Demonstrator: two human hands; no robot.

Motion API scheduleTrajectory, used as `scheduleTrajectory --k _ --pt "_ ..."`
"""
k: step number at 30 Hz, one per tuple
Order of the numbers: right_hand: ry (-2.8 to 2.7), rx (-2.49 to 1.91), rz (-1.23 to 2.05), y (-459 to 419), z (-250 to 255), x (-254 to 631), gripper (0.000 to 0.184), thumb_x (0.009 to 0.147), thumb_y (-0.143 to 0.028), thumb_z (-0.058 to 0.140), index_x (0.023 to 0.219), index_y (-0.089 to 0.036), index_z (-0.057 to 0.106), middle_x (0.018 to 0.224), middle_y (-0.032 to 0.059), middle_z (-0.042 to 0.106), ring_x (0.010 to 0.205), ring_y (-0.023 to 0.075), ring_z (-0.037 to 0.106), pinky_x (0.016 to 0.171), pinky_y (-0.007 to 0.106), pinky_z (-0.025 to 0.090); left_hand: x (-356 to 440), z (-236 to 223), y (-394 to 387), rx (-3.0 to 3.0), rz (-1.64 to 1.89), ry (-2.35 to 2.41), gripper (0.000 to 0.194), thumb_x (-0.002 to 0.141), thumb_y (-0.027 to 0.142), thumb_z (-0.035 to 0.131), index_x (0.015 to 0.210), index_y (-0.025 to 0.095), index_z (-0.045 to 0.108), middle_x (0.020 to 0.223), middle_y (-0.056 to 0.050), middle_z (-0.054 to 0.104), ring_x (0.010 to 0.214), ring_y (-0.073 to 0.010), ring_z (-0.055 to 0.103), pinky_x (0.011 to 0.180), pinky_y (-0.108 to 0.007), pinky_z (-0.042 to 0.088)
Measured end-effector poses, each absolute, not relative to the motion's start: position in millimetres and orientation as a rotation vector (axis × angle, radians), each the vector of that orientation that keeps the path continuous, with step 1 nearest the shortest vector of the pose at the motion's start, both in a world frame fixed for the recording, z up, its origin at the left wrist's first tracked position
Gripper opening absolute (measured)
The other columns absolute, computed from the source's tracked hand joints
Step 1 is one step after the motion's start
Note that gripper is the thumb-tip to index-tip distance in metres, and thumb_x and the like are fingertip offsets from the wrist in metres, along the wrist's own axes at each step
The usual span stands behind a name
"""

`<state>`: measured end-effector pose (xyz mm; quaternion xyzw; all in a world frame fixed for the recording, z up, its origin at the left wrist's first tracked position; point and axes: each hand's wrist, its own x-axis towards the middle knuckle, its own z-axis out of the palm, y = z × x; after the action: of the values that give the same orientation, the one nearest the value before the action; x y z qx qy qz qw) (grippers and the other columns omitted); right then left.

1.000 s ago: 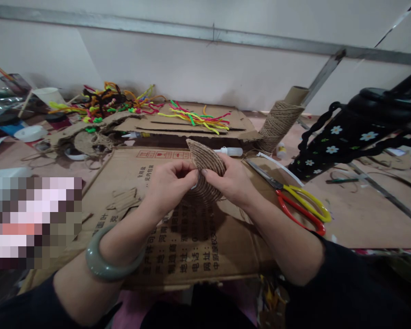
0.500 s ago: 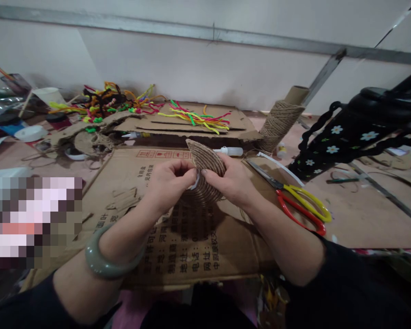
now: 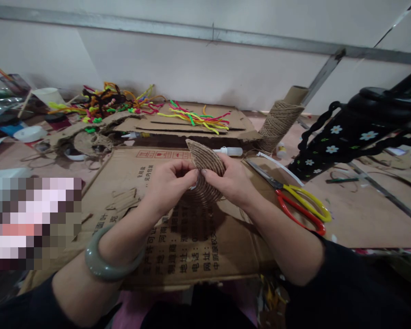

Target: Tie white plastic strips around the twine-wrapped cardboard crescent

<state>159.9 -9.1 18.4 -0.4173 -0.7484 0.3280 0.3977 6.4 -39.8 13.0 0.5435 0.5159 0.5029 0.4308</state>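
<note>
A pointed, leaf-shaped piece covered in rows of brown jute twine point(image 3: 205, 157) is held up over the cardboard, its tip upward. My right hand point(image 3: 235, 183) grips its right side, with the thumb across the front. At its left edge, my left hand point(image 3: 171, 185) is closed, thumb pressed against the bent forefinger. A small white bit point(image 3: 193, 186) shows just under the left thumb; what it is I cannot make out. Both thumb tips nearly meet on the twine. The fingers behind the piece are hidden.
Beneath lies a printed cardboard sheet point(image 3: 192, 246). Scissors point(image 3: 287, 196) rest open at right, near a twine roll point(image 3: 280, 123) and a black flowered tumbler point(image 3: 342, 132). Behind are a small white bottle point(image 3: 231, 151) and colourful pipe cleaners point(image 3: 198, 118). Paint pots point(image 3: 30, 133) stand left.
The thumbs have shifted very slightly, and less of the white bit shows at the left thumb. The twine-covered piece stays in place.
</note>
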Motion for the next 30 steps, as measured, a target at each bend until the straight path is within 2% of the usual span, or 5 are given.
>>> scheduleTrajectory --k 30 --pt "-1.881 -1.051 0.844 -9.8 19.4 160.5 0.020 0.070 -0.023 0.056 0.088 -0.016 0.061 0.083 0.0017 0.067 0.073 0.0152 0.058 0.066 0.028 0.046 7.4 15.3 -40.4 1.308 1.259 1.274 0.013 0.066 0.027 0.067 0.063 0.015 0.063 0.057 0.001 0.058 0.053 -0.0099 0.049 0.053 -0.023 0.038"
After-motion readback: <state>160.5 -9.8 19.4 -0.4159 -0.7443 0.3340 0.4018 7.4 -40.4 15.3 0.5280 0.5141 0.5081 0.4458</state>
